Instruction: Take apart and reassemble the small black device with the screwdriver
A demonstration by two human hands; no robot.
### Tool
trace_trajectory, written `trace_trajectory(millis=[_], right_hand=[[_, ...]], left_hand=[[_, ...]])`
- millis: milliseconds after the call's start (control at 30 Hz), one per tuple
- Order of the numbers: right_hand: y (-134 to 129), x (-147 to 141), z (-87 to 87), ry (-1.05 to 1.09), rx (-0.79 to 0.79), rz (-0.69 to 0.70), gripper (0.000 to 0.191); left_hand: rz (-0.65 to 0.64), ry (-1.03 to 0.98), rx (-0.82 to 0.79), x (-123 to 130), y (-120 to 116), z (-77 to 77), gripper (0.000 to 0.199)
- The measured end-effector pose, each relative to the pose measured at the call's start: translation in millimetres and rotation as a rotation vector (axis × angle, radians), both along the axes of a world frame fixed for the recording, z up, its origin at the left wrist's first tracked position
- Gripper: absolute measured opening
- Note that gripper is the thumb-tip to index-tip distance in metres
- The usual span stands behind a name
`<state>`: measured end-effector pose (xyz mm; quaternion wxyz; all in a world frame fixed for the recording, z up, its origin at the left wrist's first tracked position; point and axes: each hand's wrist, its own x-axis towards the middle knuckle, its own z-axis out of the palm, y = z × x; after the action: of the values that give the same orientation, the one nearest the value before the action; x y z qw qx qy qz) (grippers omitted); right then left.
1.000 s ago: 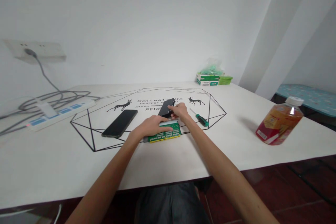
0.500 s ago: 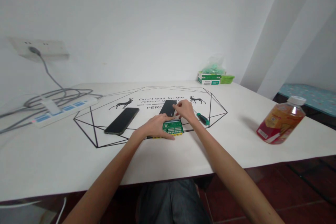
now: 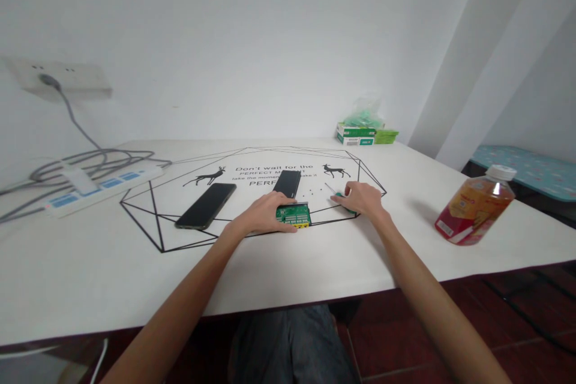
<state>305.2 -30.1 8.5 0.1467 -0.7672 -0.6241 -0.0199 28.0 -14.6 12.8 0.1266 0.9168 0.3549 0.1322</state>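
My left hand (image 3: 264, 213) is closed around the left side of a green circuit board (image 3: 294, 214), with the thumb along its yellow-edged front. To the right, the fingers of my right hand (image 3: 363, 197) are closed over the green handle of a screwdriver (image 3: 333, 189). Its thin shaft sticks out toward the back left, and most of the handle is hidden under the hand. Just behind the board lies a flat black case (image 3: 288, 182), its near end close to my left fingers. Several tiny dark screws (image 3: 310, 193) are scattered between the case and the screwdriver.
A black smartphone (image 3: 206, 206) lies left of my left hand. Farther left are a white power strip (image 3: 105, 192) and coiled grey cables (image 3: 96, 162). A drink bottle (image 3: 474, 207) stands at the right. Green-and-white boxes (image 3: 355, 133) sit by the wall.
My right hand has moved right, from above the board's back edge to the screwdriver, and closed on it. The tiny screws now show on the table. My left hand stays on the board.
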Motion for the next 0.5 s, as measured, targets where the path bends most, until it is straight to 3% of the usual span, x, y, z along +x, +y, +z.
trace_trajectory(millis=[100,167,333,500], right_hand=[[0,4,-5.7,-0.034,-0.099,0.038,0.034],[2,4,-7.2,0.001,-0.05,0.034,0.03],[15,-1,3.6,0.238,0.326,0.048,0.034],[40,-27,30.9,0.649,0.726,0.211,0.037]], left_hand=[[-0.003,0.002,0.001,1,-1,0.3,0.074],[0.003,0.005,0.003,1,-1,0.7,0.074],[-0.003,0.003,0.015,-1,-2,-0.1,0.073],[-0.002,-0.024,0.02,-2,-1,-3.2,0.074]])
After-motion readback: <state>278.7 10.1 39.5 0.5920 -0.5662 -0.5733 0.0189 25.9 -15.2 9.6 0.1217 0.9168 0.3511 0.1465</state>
